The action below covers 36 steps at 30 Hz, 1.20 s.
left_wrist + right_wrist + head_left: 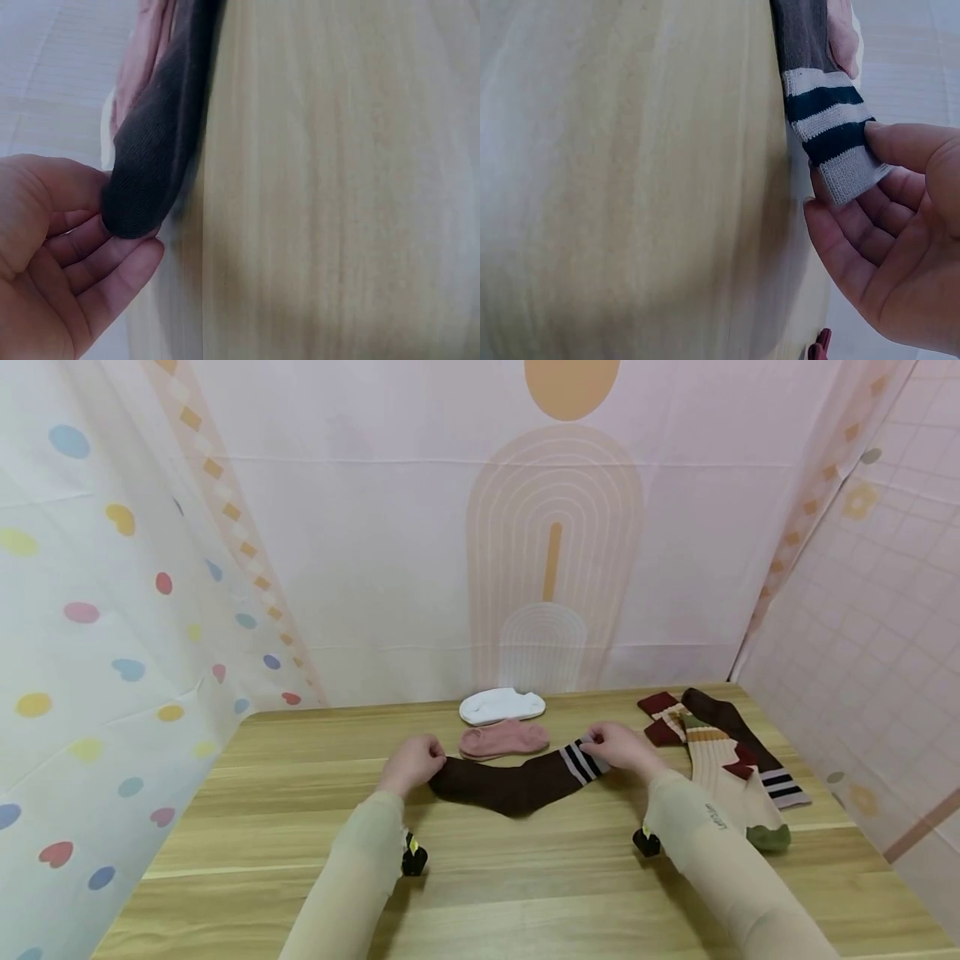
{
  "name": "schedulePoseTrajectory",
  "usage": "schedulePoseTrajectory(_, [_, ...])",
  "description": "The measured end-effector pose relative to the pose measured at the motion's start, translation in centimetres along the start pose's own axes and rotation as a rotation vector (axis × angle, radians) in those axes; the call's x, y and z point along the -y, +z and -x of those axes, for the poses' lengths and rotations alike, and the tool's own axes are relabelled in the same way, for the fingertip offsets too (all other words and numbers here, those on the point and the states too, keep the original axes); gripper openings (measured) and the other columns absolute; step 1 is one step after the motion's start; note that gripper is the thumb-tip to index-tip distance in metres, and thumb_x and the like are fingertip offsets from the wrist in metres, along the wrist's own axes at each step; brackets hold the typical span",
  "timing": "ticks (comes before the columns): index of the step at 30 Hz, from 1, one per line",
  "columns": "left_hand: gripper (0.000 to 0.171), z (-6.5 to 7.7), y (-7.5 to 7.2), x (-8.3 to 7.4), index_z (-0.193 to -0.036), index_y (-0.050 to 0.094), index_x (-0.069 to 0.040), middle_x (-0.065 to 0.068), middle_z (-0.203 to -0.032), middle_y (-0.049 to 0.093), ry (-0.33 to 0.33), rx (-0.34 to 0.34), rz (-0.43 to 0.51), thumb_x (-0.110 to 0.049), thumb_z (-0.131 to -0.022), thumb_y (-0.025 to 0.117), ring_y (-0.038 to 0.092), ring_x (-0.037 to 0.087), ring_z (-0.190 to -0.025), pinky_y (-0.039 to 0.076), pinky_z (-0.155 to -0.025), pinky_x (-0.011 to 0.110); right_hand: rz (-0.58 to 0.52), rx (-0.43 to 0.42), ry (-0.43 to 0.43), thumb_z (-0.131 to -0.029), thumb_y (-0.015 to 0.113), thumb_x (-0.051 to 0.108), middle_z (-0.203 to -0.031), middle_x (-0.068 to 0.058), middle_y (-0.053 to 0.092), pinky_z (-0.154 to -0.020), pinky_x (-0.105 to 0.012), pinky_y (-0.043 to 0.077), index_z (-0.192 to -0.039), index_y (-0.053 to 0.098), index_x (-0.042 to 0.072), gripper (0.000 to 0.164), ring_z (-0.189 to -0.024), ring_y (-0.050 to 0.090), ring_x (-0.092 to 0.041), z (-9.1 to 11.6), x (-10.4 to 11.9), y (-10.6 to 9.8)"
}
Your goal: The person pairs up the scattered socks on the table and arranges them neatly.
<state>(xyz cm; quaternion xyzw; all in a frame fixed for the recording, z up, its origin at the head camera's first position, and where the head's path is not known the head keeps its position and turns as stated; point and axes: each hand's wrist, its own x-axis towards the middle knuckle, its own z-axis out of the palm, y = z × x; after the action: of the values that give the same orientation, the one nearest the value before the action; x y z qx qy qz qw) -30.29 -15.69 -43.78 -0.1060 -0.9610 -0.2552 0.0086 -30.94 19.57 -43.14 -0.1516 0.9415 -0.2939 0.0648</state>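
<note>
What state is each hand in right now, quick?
Left hand: closed, pinching the dark brown crew sock by its toe.
Right hand: closed, pinching the same sock by its striped cuff.

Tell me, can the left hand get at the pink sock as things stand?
Probably, if it lets go first: the left hand is pinching one end of the dark brown sock. The pink sock lies close by, largely uncovered in the head view.

The right hand (pixel 907 259) pinches the sock (pixel 826 111) by its striped cuff; pink cloth (pixel 843 37) peeks out beside it, near the table (pixel 645 180).
</note>
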Motion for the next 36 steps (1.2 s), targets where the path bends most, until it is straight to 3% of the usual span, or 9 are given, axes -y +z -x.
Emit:
schedulePoseTrajectory(13, [0.009, -1.3, 0.5, -0.1, -0.070, 0.062, -0.013, -0.001, -0.072, 0.059, -0.054, -0.022, -0.127, -0.012, -0.078, 0.063, 0.053, 0.018, -0.068, 0.045, -0.063, 0.035, 0.125, -0.020, 0.001, -0.089, 0.060, 0.016, -0.070, -0.002, 0.051, -0.065, -0.034, 0.040, -0.078, 0.055, 0.006, 0.015, -0.066, 0.046, -0.018, -1.4, 0.2, 0.5])
schedulePoseTrajectory(30, [0.006, -1.1, 0.5, -0.2, -0.072, 0.064, -0.011, 0.002, -0.076, 0.062, -0.066, -0.052, -0.104, -0.009, -0.078, 0.064, 0.057, 0.021, -0.073, 0.046, -0.065, 0.038, 0.177, -0.024, 0.020, -0.088, 0.061, 0.015, -0.070, -0.002, 0.051, -0.066, -0.035, 0.041, -0.077, 0.055, 0.006, 0.015, -0.067, 0.047, -0.018, -2.0, 0.2, 0.9])
schedulePoseTrajectory(36, [0.005, -0.9, 0.5, -0.3, -0.080, 0.066, -0.009, 0.005, -0.082, 0.065, -0.039, -0.106, -0.089, -0.012, -0.083, 0.063, 0.060, 0.024, -0.078, 0.047, -0.071, 0.041, 0.167, -0.028, 0.010, -0.089, 0.059, 0.016, -0.071, -0.003, 0.053, -0.066, -0.036, 0.042, -0.079, 0.056, 0.006, 0.015, -0.067, 0.048, -0.018, -2.0, -0.1, 1.0])
